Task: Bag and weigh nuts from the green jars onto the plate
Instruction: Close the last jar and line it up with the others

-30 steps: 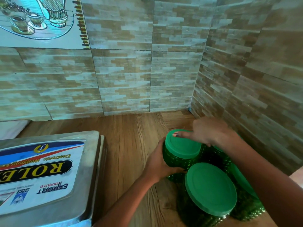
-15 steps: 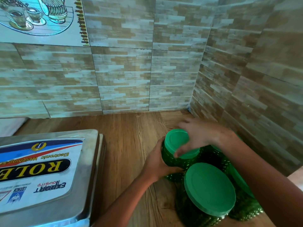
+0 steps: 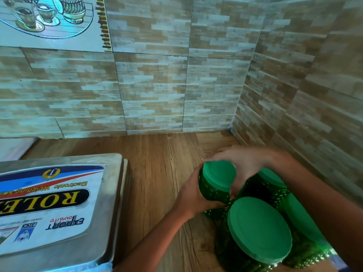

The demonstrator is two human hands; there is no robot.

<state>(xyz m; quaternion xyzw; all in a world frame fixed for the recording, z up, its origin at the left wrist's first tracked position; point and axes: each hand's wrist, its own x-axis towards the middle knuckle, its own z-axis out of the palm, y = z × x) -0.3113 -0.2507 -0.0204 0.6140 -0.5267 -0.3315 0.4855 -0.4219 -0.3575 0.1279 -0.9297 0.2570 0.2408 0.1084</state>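
Note:
Several green studded jars with green lids stand together on the wooden counter at the lower right. My left hand [image 3: 193,195] grips the side of the far-left jar [image 3: 213,191]. My right hand [image 3: 242,165] curls over that jar's green lid [image 3: 218,174], fingers round its far and right rim. The nearest jar, with a big lid [image 3: 259,229], stands closed in front. Two more jars [image 3: 272,178] sit partly hidden under my right forearm. The steel weighing plate [image 3: 110,193] of an electronic scale lies at the left, bearing a printed label.
Tiled walls meet in a corner close behind and to the right of the jars. Bare wooden counter [image 3: 163,167] runs between the scale and the jars. A white object [image 3: 13,148] shows at the far left edge.
My right hand has shifted from lying flat across the lid to curling round its rim. My left hand stays on the jar's side.

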